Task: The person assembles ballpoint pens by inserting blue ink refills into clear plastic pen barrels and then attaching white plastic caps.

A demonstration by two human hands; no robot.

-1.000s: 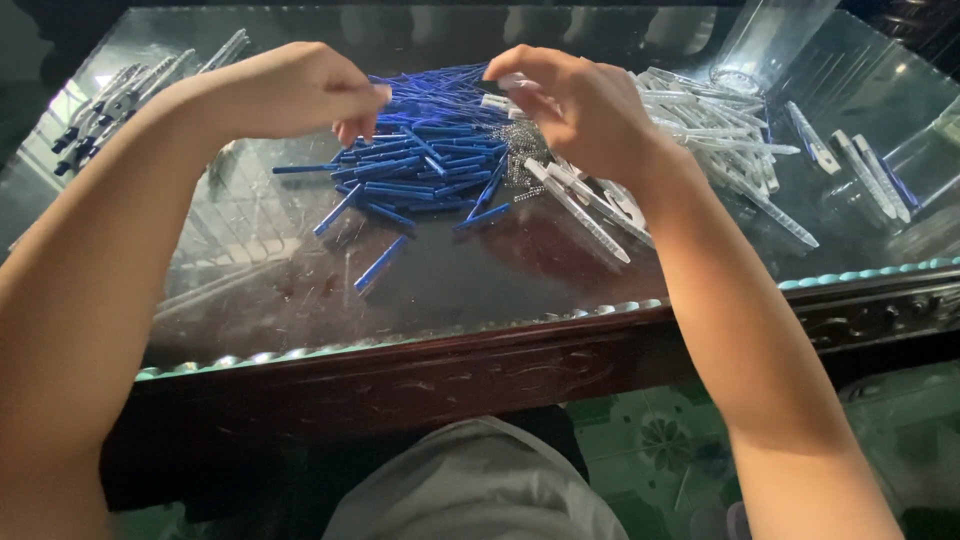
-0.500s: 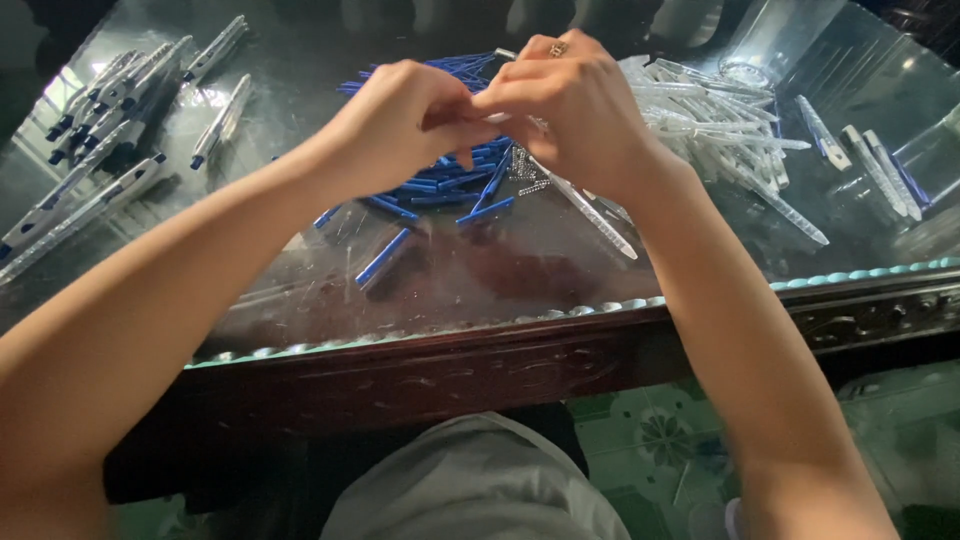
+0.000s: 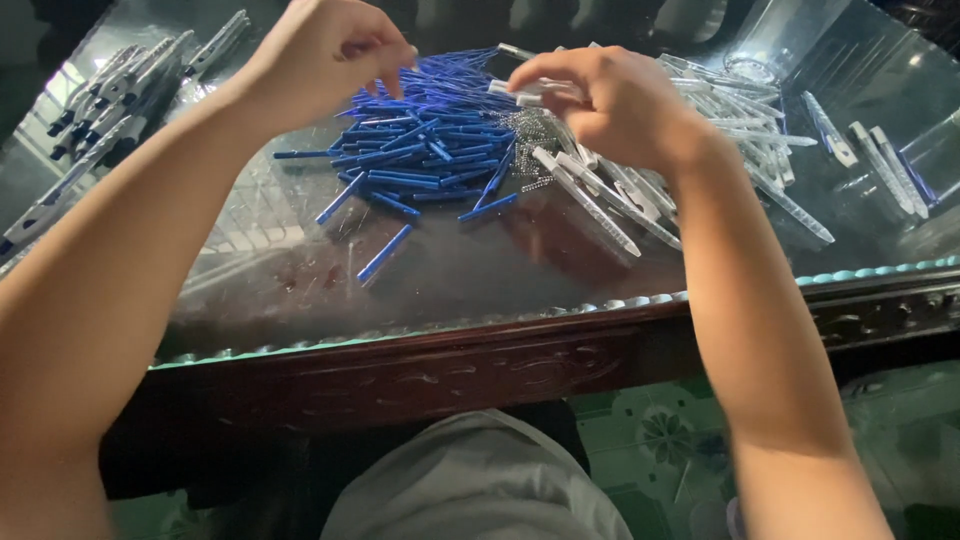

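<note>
My right hand (image 3: 620,105) is closed around a clear pen barrel (image 3: 512,92) whose end sticks out to the left of my fingers. It hovers over a small heap of metal springs (image 3: 525,125) and clear barrels (image 3: 600,205). My left hand (image 3: 325,50) is raised above the left part of a pile of blue pen refills (image 3: 430,150), with its fingers curled and pinched together. Whether they grip anything is hidden. The two hands are apart.
The glass tabletop (image 3: 450,280) has a dark carved wooden front edge (image 3: 480,365). Assembled pens with dark tips (image 3: 110,120) lie at the far left. More clear barrels (image 3: 740,120) and a few loose ones (image 3: 870,150) lie at the right, near a clear container (image 3: 770,40).
Half a second ago my hands were joined over the pile. Now they have separated: the left has moved left above the blue refills, while the right keeps the clear barrel.
</note>
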